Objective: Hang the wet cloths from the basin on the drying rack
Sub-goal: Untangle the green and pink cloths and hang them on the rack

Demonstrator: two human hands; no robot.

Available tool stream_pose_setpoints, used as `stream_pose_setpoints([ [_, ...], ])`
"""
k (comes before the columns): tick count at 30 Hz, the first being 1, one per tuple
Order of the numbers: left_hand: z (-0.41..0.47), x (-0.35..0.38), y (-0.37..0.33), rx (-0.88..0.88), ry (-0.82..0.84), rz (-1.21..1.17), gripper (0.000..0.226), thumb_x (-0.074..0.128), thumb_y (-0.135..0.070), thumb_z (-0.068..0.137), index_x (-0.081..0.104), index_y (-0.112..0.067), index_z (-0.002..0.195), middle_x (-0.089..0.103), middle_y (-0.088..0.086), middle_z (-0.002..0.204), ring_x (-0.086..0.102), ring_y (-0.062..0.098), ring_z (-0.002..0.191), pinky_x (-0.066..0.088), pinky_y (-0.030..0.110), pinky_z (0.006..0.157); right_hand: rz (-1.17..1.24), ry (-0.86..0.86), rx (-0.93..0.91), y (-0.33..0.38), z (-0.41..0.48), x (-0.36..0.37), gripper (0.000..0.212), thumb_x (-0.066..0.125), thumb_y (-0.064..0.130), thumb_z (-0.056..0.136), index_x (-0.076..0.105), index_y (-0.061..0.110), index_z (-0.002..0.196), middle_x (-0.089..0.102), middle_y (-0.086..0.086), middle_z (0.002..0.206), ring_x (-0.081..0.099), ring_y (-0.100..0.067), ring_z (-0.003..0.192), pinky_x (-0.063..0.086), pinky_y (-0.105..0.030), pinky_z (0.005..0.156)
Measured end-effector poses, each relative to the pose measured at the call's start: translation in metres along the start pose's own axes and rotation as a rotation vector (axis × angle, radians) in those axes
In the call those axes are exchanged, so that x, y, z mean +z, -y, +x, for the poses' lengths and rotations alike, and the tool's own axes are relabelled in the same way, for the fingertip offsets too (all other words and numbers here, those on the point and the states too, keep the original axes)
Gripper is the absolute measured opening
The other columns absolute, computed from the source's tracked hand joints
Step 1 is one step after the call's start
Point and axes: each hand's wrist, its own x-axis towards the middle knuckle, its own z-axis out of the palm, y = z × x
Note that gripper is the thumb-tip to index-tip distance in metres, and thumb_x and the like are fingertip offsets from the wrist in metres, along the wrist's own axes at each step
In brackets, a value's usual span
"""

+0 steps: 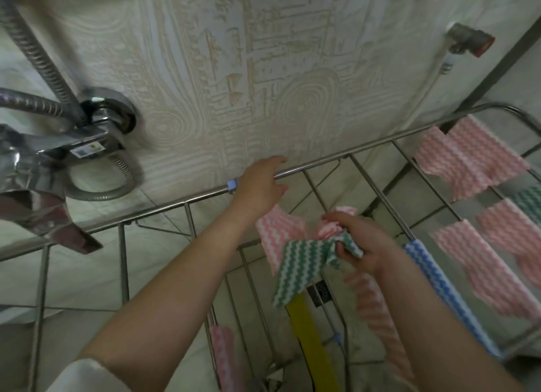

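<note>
Tiled wall, drying rack (pixel 322 161); left hand (pixel 260 184) loose-fingered there; right hand (pixel 363 242) clutches bunched cloths (pixel 301 263). Dangling one may slip.

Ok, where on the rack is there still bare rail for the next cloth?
Bare: the rungs left of the blue clip, toward the tap, and the rung just right of the left hand. Crowded: the right end, where pink cloths, a green cloth and a blue cloth hang. The right hand holds the bunched cloths.
</note>
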Motion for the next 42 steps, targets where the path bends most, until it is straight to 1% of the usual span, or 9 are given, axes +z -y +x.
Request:
stream_pose_setpoints([
  [4, -0.036, -0.014, 0.018, -0.036, -0.106, 0.038, 0.025, 0.069, -0.009, 0.076, 0.07, -0.018, 0.1, 0.059, 0.002, 0.097, 0.058, 0.022, 0.09, 0.035, 0.02, 0.071, 0.016, 0.106, -0.116, 0.024, -0.02, -0.016, 0.033, 0.07, 0.018, 0.078, 0.066, 0.001, 0.105, 0.072, -0.02, 0.103, 0.072, -0.028, 0.089, 0.059, -0.038, 0.079],
  [8, -0.071, -0.006, 0.037, -0.14, 0.057, 0.09, 0.039, 0.074, -0.032, 0.077, 0.065, -0.024, 0.114, 0.054, 0.006, 0.115, 0.055, 0.023, 0.104, 0.045, 0.029, 0.088, -0.046, 0.221, -0.216, 0.044, -0.05, -0.012, 0.044, 0.07, 0.014, 0.071, 0.061, -0.002, 0.112, 0.074, -0.016, 0.087, 0.073, -0.023, 0.073, 0.057, -0.028, 0.056],
  [14, -0.085, 0.004, 0.042, -0.055, 0.078, 0.133, 0.069, 0.073, -0.042, 0.077, 0.046, -0.023, 0.137, 0.029, 0.002, 0.151, 0.025, 0.025, 0.137, 0.021, 0.027, 0.11, -1.117, 0.045, -0.331, 0.013, -0.043, 0.025, 0.05, 0.07, 0.033, 0.084, 0.055, 0.017, 0.129, 0.061, -0.005, 0.123, 0.055, -0.008, 0.086, 0.044, -0.023, 0.073],
  [20, -0.079, 0.001, 0.047, -0.015, 0.187, 0.134, 0.089, 0.067, -0.051, 0.079, 0.022, -0.02, 0.149, 0.0, 0.0, 0.16, 0.001, 0.015, 0.146, 0.01, 0.029, 0.117, -1.243, 0.066, -0.401, -0.027, -0.01, 0.045, 0.061, 0.071, 0.038, 0.082, 0.052, 0.015, 0.135, 0.057, -0.006, 0.133, 0.057, -0.018, 0.113, 0.042, -0.023, 0.087],
  [24, -0.078, 0.0, 0.048, -0.024, 0.206, 0.125, 0.089, 0.068, -0.05, 0.078, 0.021, -0.023, 0.149, -0.001, -0.001, 0.16, 0.001, 0.015, 0.146, 0.009, 0.028, 0.115, -1.252, 0.088, -0.413, -0.031, -0.012, 0.048, 0.054, 0.07, 0.035, 0.084, 0.054, 0.016, 0.133, 0.062, -0.006, 0.124, 0.055, -0.012, 0.093, 0.042, -0.022, 0.08],
  [29, -0.087, -0.003, 0.039, -0.045, 0.033, -0.009, 0.06, 0.064, -0.034, 0.087, 0.04, -0.024, 0.141, 0.031, 0.0, 0.153, 0.026, 0.017, 0.141, 0.026, 0.035, 0.114, -0.968, 0.014, -0.484, -0.016, -0.032, 0.029, 0.027, 0.071, 0.03, 0.083, 0.066, 0.017, 0.107, 0.07, 0.006, 0.093, 0.066, -0.002, 0.077, 0.051, -0.014, 0.066],
  [33, -0.117, -0.011, -0.005, -0.271, -0.017, -0.665, 0.019, 0.064, -0.018, 0.088, 0.064, -0.027, 0.105, 0.065, -0.007, 0.11, 0.06, 0.012, 0.106, 0.05, 0.031, 0.092, -0.277, 0.15, -0.336, -0.003, -0.06, 0.007, 0.022, 0.07, 0.017, 0.085, 0.066, 0.004, 0.101, 0.075, -0.013, 0.089, 0.073, -0.018, 0.073, 0.059, -0.026, 0.063],
  [37, -0.161, -0.005, -0.042, -0.339, 0.224, -0.94, 0.049, 0.07, -0.041, 0.07, 0.057, -0.031, 0.116, 0.064, -0.007, 0.119, 0.062, 0.015, 0.11, 0.051, 0.032, 0.088, 0.131, 0.23, -0.273, -0.014, -0.076, -0.009, 0.042, 0.07, 0.024, 0.073, 0.065, 0.001, 0.108, 0.072, -0.018, 0.096, 0.072, -0.024, 0.077, 0.059, -0.031, 0.064],
  [42, -0.199, 0.009, -0.07, -0.436, 0.158, -1.191, 0.045, 0.069, -0.013, 0.075, 0.06, -0.015, 0.119, 0.072, 0.009, 0.105, 0.07, 0.023, 0.09, 0.058, 0.036, 0.074, 0.407, 0.374, -0.255, -0.041, -0.091, -0.028, 0.024, 0.058, 0.025, 0.089, 0.073, 0.007, 0.085, 0.074, -0.008, 0.081, 0.071, -0.013, 0.067, 0.057, -0.022, 0.053],
])
